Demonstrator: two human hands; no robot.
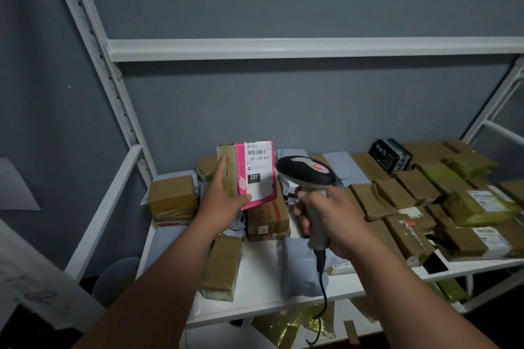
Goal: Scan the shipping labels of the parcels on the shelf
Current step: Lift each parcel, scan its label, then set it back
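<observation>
Shelf frame: white metal shelving unit [283, 48] against a grey wall, its white lower shelf board [261, 286] carrying the parcels.
Far-left parcel: tape-wrapped brown cardboard box [173, 195] at the left end of the shelf board, near the upright.
Left hand: the left hand [224, 204] holds the pink-and-white small box parcel [246, 174] upright above the shelf, fingers along its left side and thumb curled round its lower front edge; the grip is closed on the box.
Label: white shipping label [259, 170] on the pink box faces the camera, with a barcode at the top, "231-239-K01" below it and "231" in a black block.
Under the box: stacked brown cartons with red print [268, 218] lie on the shelf, just below the held parcel.
Front row: long brown taped parcel [224, 266] and a grey plastic mailer bag [300, 269] lie near the front edge.
Scanner: grey-and-black handheld barcode scanner [304, 171] with a black cable hanging down; its head sits just right of the pink box.
Right hand: the right hand [331, 221] is wrapped round the scanner's handle, grip closed on it.
Right side: many brown taped parcels [411, 207] crowd the shelf, some with white labels; a black printed box [391, 154] stands at the back.
</observation>
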